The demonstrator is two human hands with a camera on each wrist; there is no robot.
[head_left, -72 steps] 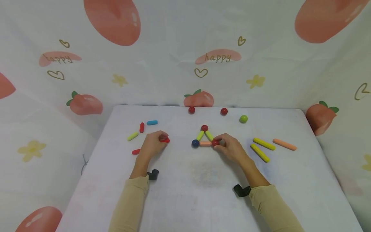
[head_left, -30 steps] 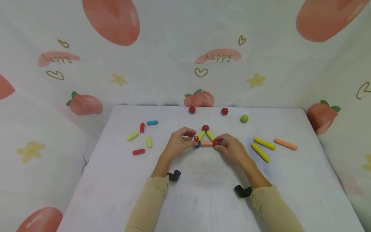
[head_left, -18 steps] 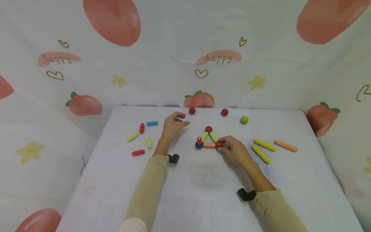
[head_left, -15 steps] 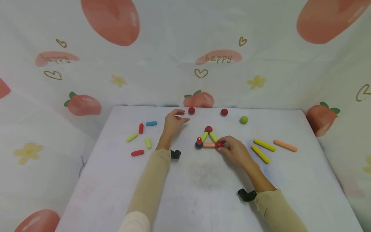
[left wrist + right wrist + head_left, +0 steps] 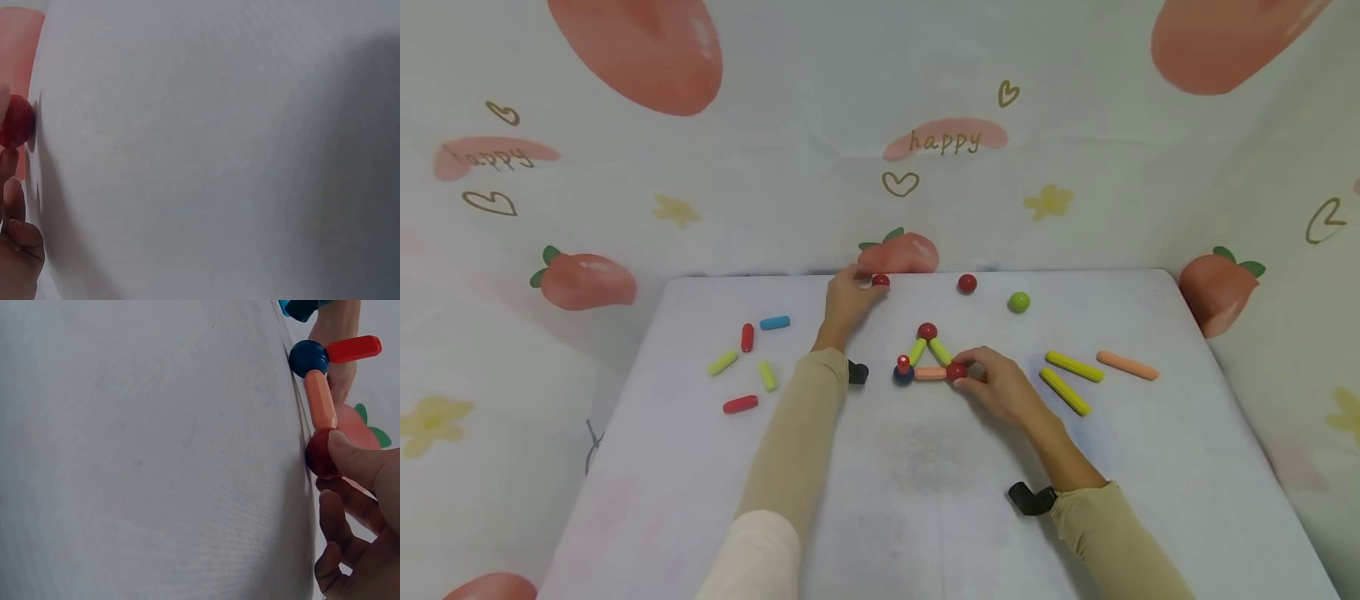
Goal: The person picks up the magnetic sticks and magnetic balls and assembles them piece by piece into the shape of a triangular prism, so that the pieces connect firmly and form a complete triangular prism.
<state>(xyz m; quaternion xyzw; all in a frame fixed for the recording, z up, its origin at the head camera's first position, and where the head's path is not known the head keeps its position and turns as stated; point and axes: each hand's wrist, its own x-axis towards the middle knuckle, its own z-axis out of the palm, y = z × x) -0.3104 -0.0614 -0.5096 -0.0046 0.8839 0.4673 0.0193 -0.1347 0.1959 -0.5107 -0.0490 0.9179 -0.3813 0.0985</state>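
My left hand (image 5: pixel 846 305) pinches a red ball (image 5: pixel 881 281) at the table's back edge, thumb on one side and fingers on the other; the left wrist view shows that red ball (image 5: pixel 19 122) between them. My right hand (image 5: pixel 1002 385) holds another red ball (image 5: pixel 956 372) by thumb and fingertip. It is one corner of a flat triangle, with a dark blue ball (image 5: pixel 902 377) and a third red ball (image 5: pixel 927 332) at the others. Two lime rods (image 5: pixel 940 351) and an orange rod (image 5: pixel 931 373) join them. A red rod (image 5: pixel 355 349) stands upright on the blue ball.
Left on the white table (image 5: pixel 925 517) lie short rods: a blue one (image 5: pixel 775 322), red ones (image 5: pixel 741 404) and lime ones (image 5: pixel 767 376). A red ball (image 5: pixel 967 284) and a green ball (image 5: pixel 1018 302) sit at the back. Long yellow rods (image 5: pixel 1064 392) and an orange one (image 5: pixel 1127 365) lie right.
My left hand has brought a red rod to the blue ball, left it standing there, then moved to the back and taken hold of a red ball. My right hand has stayed on its ball.
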